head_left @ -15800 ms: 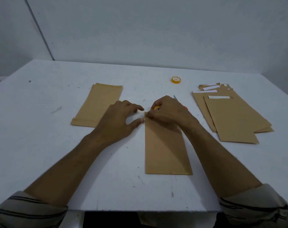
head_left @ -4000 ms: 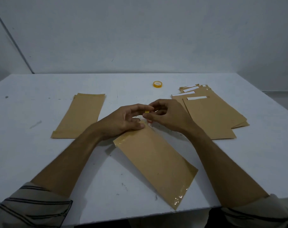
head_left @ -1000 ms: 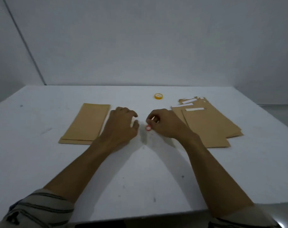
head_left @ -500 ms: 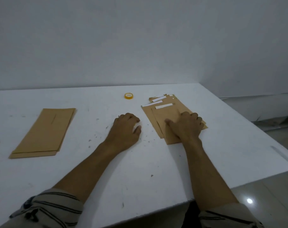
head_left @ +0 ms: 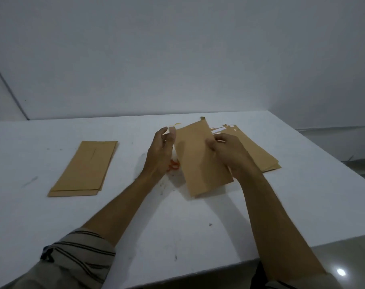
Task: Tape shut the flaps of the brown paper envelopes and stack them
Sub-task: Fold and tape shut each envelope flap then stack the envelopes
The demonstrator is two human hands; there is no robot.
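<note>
I hold one brown envelope [head_left: 198, 157] tilted up above the white table [head_left: 135, 215], its flap end pointing away from me. My left hand [head_left: 161, 151] pinches its upper left corner, where a bit of white shows. My right hand [head_left: 227, 151] grips its right edge with curled fingers. A loose pile of brown envelopes [head_left: 258, 153] with white strips at their far ends lies just right of my right hand. A neat stack of brown envelopes [head_left: 85, 167] lies flat at the left. The yellow tape roll [head_left: 177, 123] peeks out behind my left fingers.
A small orange object [head_left: 173, 164] lies on the table under my left hand, mostly hidden by it. The table's front edge runs near my forearms and its right edge lies past the loose pile. A grey wall stands behind.
My right hand has lifted one envelope off the right pile and brought it to the middle. My left hand has risen from the table and taken its upper left corner.
</note>
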